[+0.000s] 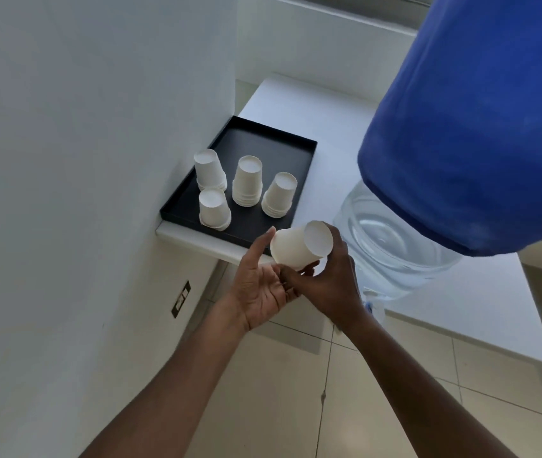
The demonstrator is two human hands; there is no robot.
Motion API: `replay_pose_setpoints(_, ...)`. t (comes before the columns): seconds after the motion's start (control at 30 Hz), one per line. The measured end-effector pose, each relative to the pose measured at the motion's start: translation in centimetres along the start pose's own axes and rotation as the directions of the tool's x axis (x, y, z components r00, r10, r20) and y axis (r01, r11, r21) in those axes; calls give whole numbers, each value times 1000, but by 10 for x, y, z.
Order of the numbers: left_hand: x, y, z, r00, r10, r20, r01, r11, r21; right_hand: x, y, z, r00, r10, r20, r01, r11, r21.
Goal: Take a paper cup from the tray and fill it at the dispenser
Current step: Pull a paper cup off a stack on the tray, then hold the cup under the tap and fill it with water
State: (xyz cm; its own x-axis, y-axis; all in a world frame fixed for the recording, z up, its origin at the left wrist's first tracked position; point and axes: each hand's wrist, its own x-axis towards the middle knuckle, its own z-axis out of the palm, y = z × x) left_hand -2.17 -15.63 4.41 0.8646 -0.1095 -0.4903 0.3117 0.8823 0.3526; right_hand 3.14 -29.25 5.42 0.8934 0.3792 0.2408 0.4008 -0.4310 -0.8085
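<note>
A white paper cup (pixel 299 247) is held on its side just in front of the black tray (pixel 263 140), its bottom facing up and right. My right hand (pixel 329 279) is wrapped around the cup from the right. My left hand (pixel 263 285) is open, palm up, its fingers touching the cup's left side. Several short stacks of upturned paper cups (pixel 248 181) stand on the tray. The dispenser is a clear water bottle (pixel 392 246) under a blue cover (pixel 481 127), with a small tap (pixel 373 300) just right of my right wrist.
The tray and dispenser rest on a white counter (pixel 329 127) set against a white wall (pixel 81 160). A dark wall socket (pixel 181 299) sits low on the wall. Beige floor tiles (pixel 296 391) lie below.
</note>
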Motion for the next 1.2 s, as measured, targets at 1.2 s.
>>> replay_pose_setpoints(1.2,4,-115,69,781,422,461,-347,-319,882,-111,73,-76,939,146,-311,-103,983,151)
